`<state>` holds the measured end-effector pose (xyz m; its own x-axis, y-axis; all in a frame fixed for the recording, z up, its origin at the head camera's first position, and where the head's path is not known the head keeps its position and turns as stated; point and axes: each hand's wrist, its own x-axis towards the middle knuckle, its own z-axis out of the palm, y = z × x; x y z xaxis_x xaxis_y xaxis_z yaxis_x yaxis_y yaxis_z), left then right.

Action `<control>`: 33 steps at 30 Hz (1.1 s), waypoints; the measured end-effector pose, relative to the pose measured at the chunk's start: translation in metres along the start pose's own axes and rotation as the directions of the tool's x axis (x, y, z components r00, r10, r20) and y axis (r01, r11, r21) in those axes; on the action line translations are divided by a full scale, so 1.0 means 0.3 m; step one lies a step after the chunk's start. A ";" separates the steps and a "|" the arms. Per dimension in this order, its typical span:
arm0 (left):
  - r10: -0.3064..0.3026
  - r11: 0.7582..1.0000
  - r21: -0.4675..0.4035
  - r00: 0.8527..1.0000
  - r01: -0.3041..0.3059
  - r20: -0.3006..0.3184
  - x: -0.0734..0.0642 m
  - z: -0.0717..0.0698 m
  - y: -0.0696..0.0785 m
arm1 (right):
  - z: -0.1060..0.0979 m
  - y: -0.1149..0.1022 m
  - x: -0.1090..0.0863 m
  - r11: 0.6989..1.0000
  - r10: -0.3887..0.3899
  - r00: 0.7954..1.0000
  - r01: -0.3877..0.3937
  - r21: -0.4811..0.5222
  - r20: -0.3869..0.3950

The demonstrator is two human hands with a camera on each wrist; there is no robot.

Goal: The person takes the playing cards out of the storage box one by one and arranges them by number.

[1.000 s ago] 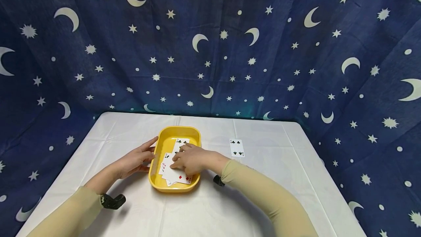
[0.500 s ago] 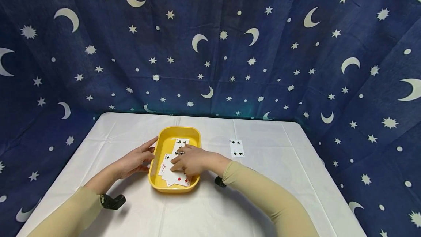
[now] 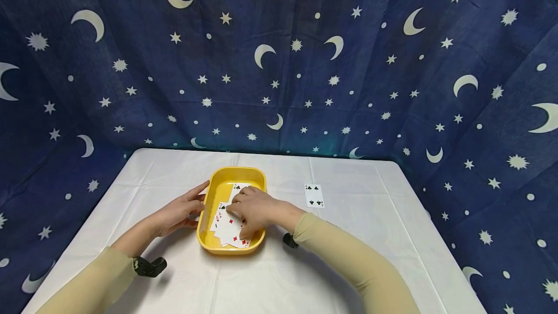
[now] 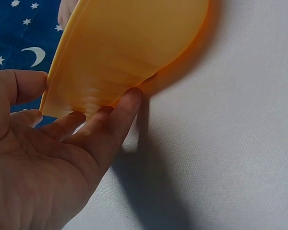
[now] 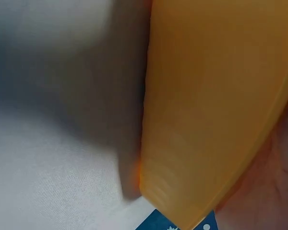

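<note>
R hand has shifted its fingers a bit up the cards vs. half a sec ago, baring more red diamonds; prob. means pile's still being worked. L to R now: L hand looks same, fingers loosely extended vs. tray's outer side, not clamped. Yellow tray sits lower ctr-left of frame; cards in it face up, overlapping, white w/ red & blk pips. R fingers bend over them, pinching or not, can't tell. Right of ctr, a 4 of clubs lies apart on white table.
</note>
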<state>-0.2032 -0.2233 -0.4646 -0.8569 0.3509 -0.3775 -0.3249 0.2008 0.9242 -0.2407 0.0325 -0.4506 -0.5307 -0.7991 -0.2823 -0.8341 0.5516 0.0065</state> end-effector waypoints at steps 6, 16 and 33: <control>0.005 1.000 0.001 1.000 -0.005 0.000 0.000 0.003 -0.001 | -0.001 0.008 0.021 0.999 0.020 1.000 -0.020 0.031 0.011; 0.010 1.000 -0.010 1.000 -0.010 0.005 0.001 0.001 -0.006 | 0.006 -0.003 0.033 0.999 0.043 0.999 -0.044 0.030 0.031; 0.001 1.000 -0.018 1.000 -0.001 0.003 0.003 0.005 -0.005 | 0.009 0.001 0.036 0.996 0.047 0.998 -0.049 0.071 0.033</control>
<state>-0.2029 -0.2220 -0.4663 -0.8560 0.3542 -0.3765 -0.3311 0.1836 0.9256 -0.2461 0.0246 -0.4561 -0.5638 -0.7641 -0.3135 -0.7941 0.6058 -0.0483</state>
